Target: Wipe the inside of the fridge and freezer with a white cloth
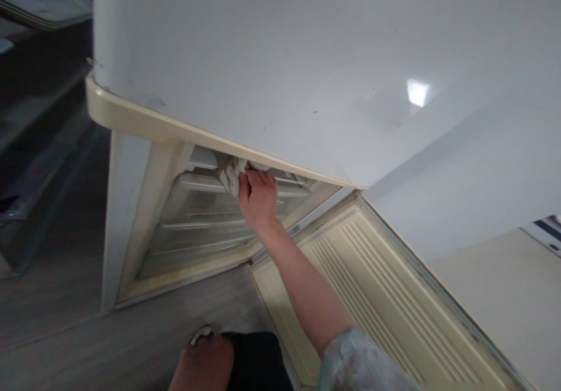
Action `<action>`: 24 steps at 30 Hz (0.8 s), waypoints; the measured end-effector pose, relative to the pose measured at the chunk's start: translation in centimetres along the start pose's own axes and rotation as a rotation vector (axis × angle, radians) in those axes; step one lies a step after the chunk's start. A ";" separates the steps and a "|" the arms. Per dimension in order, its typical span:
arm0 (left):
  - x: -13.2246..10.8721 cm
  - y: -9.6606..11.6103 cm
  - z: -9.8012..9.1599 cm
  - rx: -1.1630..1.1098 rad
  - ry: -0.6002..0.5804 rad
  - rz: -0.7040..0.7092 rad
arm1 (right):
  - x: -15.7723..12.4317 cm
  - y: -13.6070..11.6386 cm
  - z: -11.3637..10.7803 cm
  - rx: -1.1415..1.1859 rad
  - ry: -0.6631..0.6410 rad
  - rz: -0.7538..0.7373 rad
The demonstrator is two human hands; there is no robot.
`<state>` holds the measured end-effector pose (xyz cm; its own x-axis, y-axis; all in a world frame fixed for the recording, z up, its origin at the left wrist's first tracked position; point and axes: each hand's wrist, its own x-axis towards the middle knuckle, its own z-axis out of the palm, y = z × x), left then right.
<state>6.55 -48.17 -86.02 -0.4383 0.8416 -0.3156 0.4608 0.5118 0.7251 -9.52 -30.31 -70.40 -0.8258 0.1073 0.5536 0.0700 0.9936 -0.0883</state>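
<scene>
My right hand (pixel 258 198) reaches into the upper part of an open freezer compartment, its fingers closed on a pale, crumpled cloth (pixel 231 175). The cloth is bunched near the upper pale ledges, just under the front edge of the white top. Behind and below the hand, several shelf-like ledges (pixel 201 225) run across the interior. Yellowish stains mark the lower frame (pixel 188 275). To the right, the ribbed cream inner side of the door (pixel 350 262) stands swung open beneath my forearm. My left hand is out of view.
The glossy white top (pixel 263 58) has a cream edge strip (pixel 144 120) with a rounded left corner. Dark shelving (pixel 39 87) stands at the left, with flat boards or trays (pixel 48 8) on it. Grey wood-look floor (pixel 175 315) lies below, near my bent knee (pixel 204 364).
</scene>
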 end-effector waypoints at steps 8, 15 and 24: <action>0.6 -0.4 -1.6 0.241 -0.093 0.052 | -1.8 -1.1 -1.4 -0.122 -0.092 -0.039; 0.4 3.0 -5.3 -0.334 0.398 0.014 | -7.7 -2.6 -5.4 -0.079 -0.139 0.048; -1.4 11.7 -3.5 -1.798 0.646 0.011 | -12.3 -3.9 -9.1 0.107 -0.287 0.167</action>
<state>9.87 -43.98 -74.92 -0.8159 0.4427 -0.3719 -0.5780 -0.6065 0.5460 5.45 -35.18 -69.32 -0.9326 0.2394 0.2701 0.1712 0.9522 -0.2531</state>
